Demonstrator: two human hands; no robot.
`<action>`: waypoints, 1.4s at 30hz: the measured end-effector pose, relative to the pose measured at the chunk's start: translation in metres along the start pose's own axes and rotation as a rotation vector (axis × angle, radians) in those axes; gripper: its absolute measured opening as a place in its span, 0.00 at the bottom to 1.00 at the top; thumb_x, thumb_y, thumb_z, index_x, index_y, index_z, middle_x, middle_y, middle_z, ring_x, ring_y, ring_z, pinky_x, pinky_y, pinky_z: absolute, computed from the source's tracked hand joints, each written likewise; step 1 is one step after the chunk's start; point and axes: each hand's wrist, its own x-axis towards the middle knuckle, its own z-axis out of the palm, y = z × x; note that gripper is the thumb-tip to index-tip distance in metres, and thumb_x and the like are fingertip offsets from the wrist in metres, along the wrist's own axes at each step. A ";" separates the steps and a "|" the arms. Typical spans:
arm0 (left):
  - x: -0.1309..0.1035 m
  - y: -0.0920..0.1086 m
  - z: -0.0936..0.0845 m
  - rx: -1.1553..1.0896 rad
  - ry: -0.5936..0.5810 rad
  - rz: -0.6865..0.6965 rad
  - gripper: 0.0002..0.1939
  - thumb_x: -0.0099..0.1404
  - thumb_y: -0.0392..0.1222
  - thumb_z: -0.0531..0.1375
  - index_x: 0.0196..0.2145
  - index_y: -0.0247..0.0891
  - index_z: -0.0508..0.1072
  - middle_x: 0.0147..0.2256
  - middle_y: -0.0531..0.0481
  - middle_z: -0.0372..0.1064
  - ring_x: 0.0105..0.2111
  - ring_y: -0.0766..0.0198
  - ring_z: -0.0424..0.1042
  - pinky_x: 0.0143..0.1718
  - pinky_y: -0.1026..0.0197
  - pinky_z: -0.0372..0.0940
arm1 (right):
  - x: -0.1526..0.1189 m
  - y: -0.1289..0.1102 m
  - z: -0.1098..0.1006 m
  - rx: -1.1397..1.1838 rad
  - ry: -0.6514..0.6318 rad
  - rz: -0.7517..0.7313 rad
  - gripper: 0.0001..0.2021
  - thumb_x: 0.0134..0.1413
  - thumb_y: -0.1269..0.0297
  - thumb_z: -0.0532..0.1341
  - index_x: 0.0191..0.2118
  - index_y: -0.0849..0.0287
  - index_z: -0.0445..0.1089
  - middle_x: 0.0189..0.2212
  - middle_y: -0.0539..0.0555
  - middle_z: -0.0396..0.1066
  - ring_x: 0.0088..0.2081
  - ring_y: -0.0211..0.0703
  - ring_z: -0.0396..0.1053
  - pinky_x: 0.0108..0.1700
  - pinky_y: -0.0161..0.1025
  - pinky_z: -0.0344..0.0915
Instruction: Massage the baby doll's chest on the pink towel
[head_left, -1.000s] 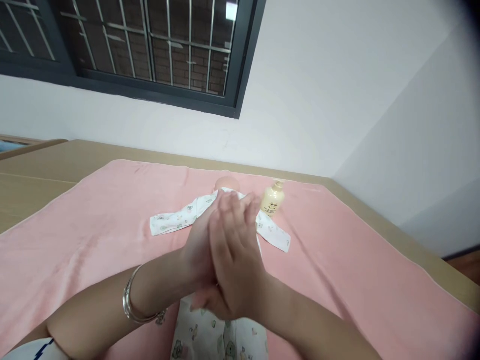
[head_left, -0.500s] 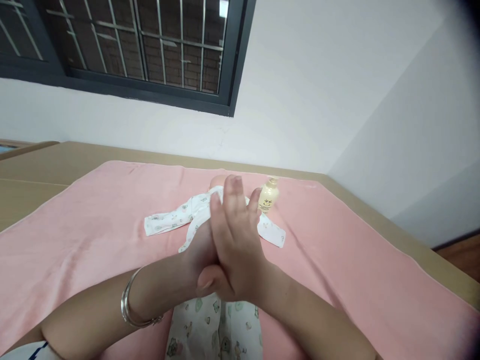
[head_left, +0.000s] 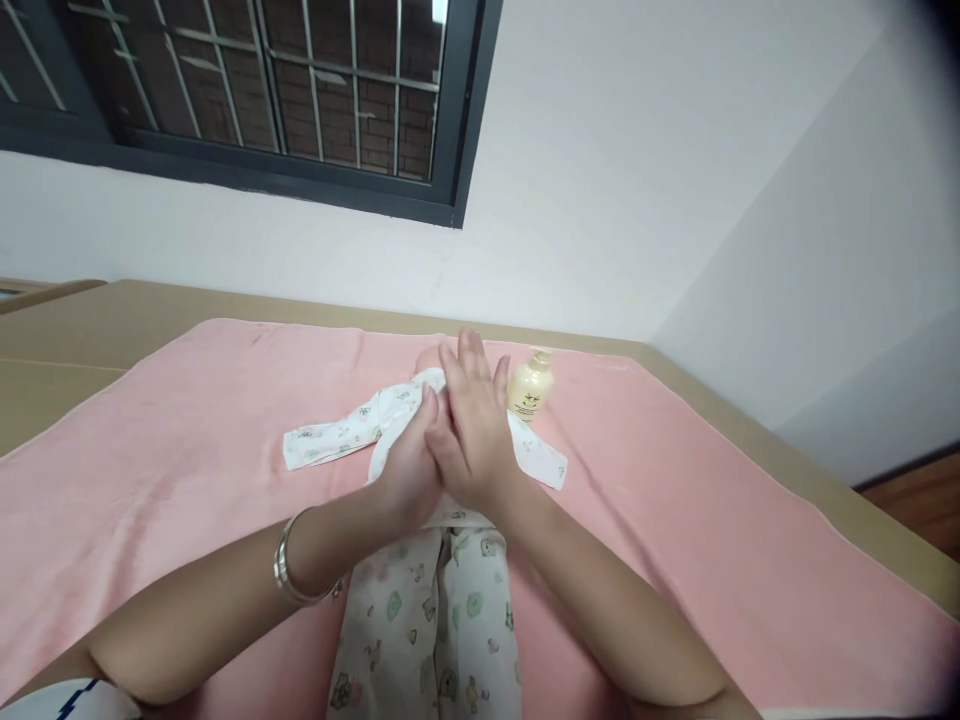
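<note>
My left hand (head_left: 411, 462) and my right hand (head_left: 480, 430) are pressed palm to palm above a small clothed figure, whose printed white outfit (head_left: 474, 600) lies on a pink blanket (head_left: 225, 400). The right hand's fingers are stretched out and apart. On the left hand the thumb points up, while most of its fingers are hidden behind the right. No object shows between the palms. The figure's head (head_left: 429, 360) is mostly covered by my hands. A pale yellow pump bottle (head_left: 531, 388) stands just right of my right fingertips.
Beyond the blanket runs a light wooden edge (head_left: 165, 300) against a white wall (head_left: 600, 180). A dark-framed window (head_left: 450, 180) with metal bars is at the upper left. A silver bangle (head_left: 283, 565) circles my left wrist.
My hands have slid against each other; the left thumb now points up beside the right hand, and the right thumb has lifted. The view has shifted slightly.
</note>
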 end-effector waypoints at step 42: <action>0.056 -0.077 -0.096 1.119 0.353 0.271 0.21 0.71 0.37 0.46 0.54 0.31 0.72 0.58 0.37 0.69 0.63 0.52 0.63 0.67 0.47 0.54 | 0.007 0.068 0.059 -0.067 -0.362 0.138 0.24 0.70 0.63 0.46 0.66 0.64 0.62 0.67 0.59 0.56 0.70 0.50 0.48 0.71 0.51 0.44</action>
